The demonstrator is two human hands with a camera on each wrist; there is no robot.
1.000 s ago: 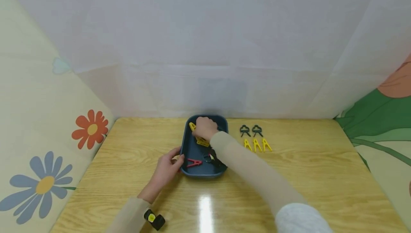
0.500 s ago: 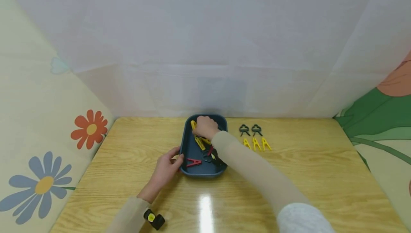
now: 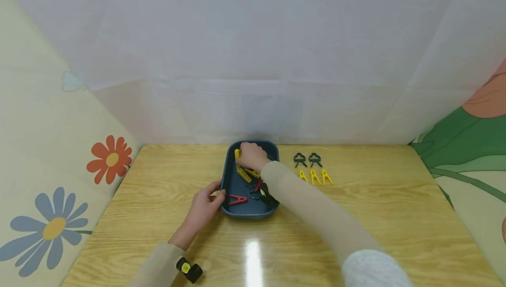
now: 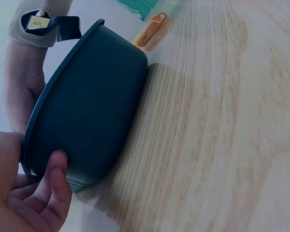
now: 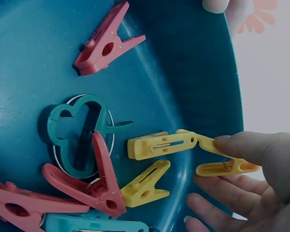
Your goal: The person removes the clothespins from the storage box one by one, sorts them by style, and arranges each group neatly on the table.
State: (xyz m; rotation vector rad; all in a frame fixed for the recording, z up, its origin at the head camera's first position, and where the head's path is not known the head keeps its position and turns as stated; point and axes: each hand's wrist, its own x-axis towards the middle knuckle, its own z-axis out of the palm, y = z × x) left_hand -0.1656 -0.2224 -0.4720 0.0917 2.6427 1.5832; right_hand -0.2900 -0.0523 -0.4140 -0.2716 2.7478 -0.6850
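Observation:
A dark blue-green plastic tray (image 3: 250,216) with clips in it stands near the table's back edge. My left hand (image 3: 203,205) grips its left side, thumb at the rim and fingers against the outer wall (image 4: 87,101). Inside the far left part of the tray, my right hand (image 3: 253,156) pinches a yellow clothespin (image 5: 215,169) between thumb and fingers. That clothespin's end touches another yellow clothespin (image 5: 159,146); a smaller yellow one (image 5: 145,187) lies beside them. Also inside are a red clothespin (image 5: 106,46), a green cloud-shaped clip (image 5: 55,128) and more red clothespins (image 5: 60,181).
On the wooden table (image 3: 375,216), right of the tray, two dark cloud-shaped clips (image 3: 299,159) lie side by side. Three yellow clothespins (image 3: 315,177) form a row in front of them. A pale cloth wall (image 3: 197,115) rises behind the table.
A yellow clothespin in the tray has swung and shifted left below my right hand, uncovering other clips. My right hand has barely moved; my left hand stays on the tray.

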